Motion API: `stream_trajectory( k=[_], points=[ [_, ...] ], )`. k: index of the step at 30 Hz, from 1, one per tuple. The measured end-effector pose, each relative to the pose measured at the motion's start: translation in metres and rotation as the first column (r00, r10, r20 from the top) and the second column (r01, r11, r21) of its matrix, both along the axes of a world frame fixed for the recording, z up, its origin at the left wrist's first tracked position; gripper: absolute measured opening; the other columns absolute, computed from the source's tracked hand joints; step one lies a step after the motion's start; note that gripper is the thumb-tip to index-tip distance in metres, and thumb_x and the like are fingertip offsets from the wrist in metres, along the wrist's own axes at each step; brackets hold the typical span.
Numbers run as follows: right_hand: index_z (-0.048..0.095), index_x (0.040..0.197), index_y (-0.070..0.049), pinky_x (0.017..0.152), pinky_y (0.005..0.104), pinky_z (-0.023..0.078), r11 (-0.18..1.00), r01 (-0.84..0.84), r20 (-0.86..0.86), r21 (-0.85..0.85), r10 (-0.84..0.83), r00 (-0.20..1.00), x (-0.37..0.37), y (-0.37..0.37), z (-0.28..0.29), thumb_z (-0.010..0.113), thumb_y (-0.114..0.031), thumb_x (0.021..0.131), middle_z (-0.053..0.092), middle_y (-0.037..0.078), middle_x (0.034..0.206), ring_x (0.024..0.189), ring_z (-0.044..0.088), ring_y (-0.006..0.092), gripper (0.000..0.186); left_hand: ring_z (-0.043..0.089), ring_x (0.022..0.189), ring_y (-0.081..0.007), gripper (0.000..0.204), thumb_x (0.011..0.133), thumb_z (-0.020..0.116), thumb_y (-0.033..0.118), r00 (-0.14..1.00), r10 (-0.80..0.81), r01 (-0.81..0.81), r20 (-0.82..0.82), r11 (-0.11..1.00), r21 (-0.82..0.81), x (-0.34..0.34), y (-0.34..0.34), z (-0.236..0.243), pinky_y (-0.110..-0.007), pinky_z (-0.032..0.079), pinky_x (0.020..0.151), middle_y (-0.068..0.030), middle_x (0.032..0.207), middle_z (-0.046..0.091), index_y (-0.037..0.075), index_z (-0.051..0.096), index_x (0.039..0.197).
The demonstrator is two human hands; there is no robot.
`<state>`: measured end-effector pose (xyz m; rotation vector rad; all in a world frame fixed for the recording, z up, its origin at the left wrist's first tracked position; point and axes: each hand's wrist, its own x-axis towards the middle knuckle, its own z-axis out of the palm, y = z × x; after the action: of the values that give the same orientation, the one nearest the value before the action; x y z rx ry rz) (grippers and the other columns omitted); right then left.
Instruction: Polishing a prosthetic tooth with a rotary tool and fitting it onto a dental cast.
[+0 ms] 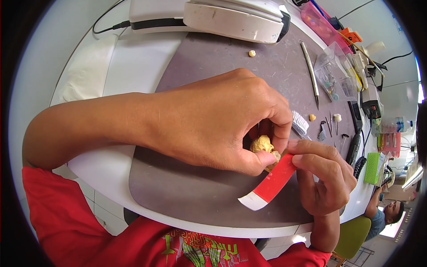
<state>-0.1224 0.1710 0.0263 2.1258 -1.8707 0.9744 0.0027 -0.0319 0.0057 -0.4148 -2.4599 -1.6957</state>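
Observation:
My left hand (218, 120) reaches across the mat, its thumb and fingers closed round a small, knobbly yellow piece like a dental model (262, 143). A whitish tooth-like part (276, 156) shows at its lower right, beside the thumb tip. Opposite, my right hand (327, 178) pinches the upper end of a thin red strip with a white end (272, 181). The strip slants down to the left, its top close by the model. Whether strip and model touch, I cannot tell. My left fingers hide much of the model.
A grey mat (209, 62) covers the desk. Behind stands a white machine (233, 22). Rightward lie a pen-like tool (310, 71), a white-bristled brush (300, 123), small tooth-like pieces (337, 117), and a clear box (333, 73). Another person (386, 213) sits at far right.

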Motion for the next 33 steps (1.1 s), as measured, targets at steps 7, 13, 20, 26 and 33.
stream_trajectory(
  k=[7, 13, 20, 26, 33],
  points=[
    [0.07, 0.091, -0.002, 0.057, 0.0283, 0.057, 1.0, 0.0, 0.014, 0.022, 0.0, 1.0, -0.001, -0.002, -0.001, 0.076, 0.005, 0.07, 0.072, 0.013, 0.085, 0.07, 0.072, 0.0209, 0.023, 0.063, 0.075, -0.0158, 0.01, 0.077, 0.072, 0.003, 1.0, 0.004, -0.004, 0.017, 1.0, 0.007, 0.001, 0.0, 0.001, -0.027, 0.05, 0.068, -0.0062, 0.086, 0.066, 0.0, 0.065, 0.085],
    [0.07, 0.094, -0.002, 0.056, 0.0279, 0.056, 1.0, -0.018, -0.002, 0.025, 0.018, 1.0, -0.004, -0.004, -0.002, 0.076, 0.005, 0.07, 0.073, 0.013, 0.085, 0.068, 0.072, 0.0208, 0.026, 0.064, 0.075, -0.0158, 0.011, 0.077, 0.071, 0.003, 1.0, 0.005, -0.005, 0.03, 1.0, -0.005, 0.001, 0.0, 0.0, -0.027, 0.051, 0.068, -0.0063, 0.086, 0.066, 0.0, 0.065, 0.085],
    [0.061, 0.115, -0.008, 0.067, 0.0387, 0.057, 0.991, 0.032, -0.102, -0.129, -0.045, 0.994, -0.003, 0.0, 0.0, 0.085, -0.01, 0.07, 0.068, 0.015, 0.109, 0.092, 0.069, 0.0295, 0.051, 0.064, 0.074, -0.0161, 0.013, 0.077, 0.072, 0.005, 0.998, -0.025, 0.025, 0.049, 1.0, -0.006, 0.001, -0.002, 0.002, -0.028, 0.051, 0.067, -0.0077, 0.086, 0.065, -0.001, 0.064, 0.086],
    [0.058, 0.1, -0.009, 0.061, 0.0349, 0.046, 1.0, 0.02, -0.245, 0.024, -0.013, 0.97, 0.007, 0.023, 0.003, 0.088, -0.025, 0.07, 0.064, 0.008, 0.094, 0.078, 0.06, 0.023, 0.045, 0.062, 0.075, -0.0151, 0.012, 0.082, 0.069, 0.007, 1.0, -0.019, 0.019, 0.02, 1.0, 0.023, 0.0, 0.0, 0.0, -0.027, 0.052, 0.067, -0.0075, 0.086, 0.065, -0.001, 0.064, 0.09],
    [0.065, 0.086, -0.002, 0.058, 0.0304, 0.05, 0.999, 0.052, -0.044, -0.004, -0.052, 0.998, 0.0, 0.01, -0.008, 0.086, -0.005, 0.068, 0.067, 0.008, 0.078, 0.067, 0.064, 0.0229, 0.028, 0.062, 0.08, -0.0126, 0.015, 0.085, 0.071, 0.009, 1.0, 0.028, -0.028, 0.001, 0.998, 0.058, 0.001, -0.001, -0.002, -0.026, 0.051, 0.07, -0.0056, 0.091, 0.066, 0.001, 0.065, 0.096]
  ],
)
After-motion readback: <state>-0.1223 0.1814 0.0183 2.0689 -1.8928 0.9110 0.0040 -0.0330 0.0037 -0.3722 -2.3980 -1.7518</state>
